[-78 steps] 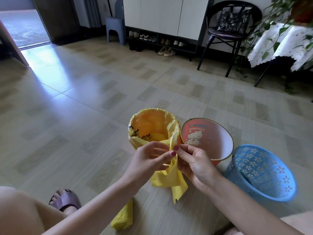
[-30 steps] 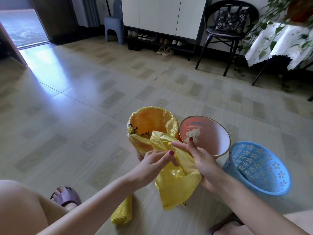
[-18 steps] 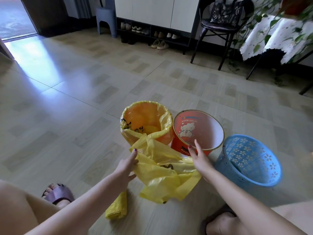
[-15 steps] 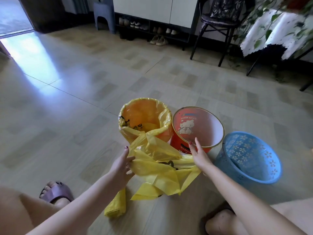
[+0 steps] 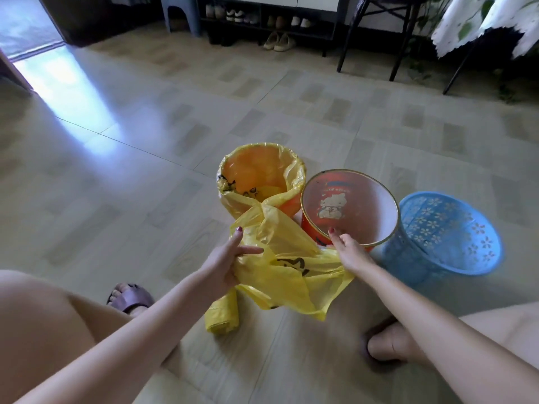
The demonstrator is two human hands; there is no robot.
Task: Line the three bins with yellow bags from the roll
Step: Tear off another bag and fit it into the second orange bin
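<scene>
A loose yellow bag (image 5: 287,268) hangs stretched between my two hands, low in front of the bins. My left hand (image 5: 223,265) grips its left edge, with one finger pointing up. My right hand (image 5: 348,252) holds the right edge, close to the near rim of the red bin (image 5: 354,182), which has a cat picture and no liner. To its left stands the orange bin (image 5: 233,196) with a yellow bag folded over its rim. On the right, the blue lattice bin (image 5: 455,228) leans and is unlined. The roll of yellow bags (image 5: 221,314) lies on the floor under my left wrist.
My knees and sandalled feet (image 5: 131,295) frame the tiled floor close to me. Far back are a shoe rack (image 5: 262,21), a grey stool (image 5: 178,13), black chair legs (image 5: 367,33) and a table with a white cloth (image 5: 478,24).
My hands were pinching the folded bag together; they have since moved apart and spread it open between them. The view has tilted down toward the bins.
</scene>
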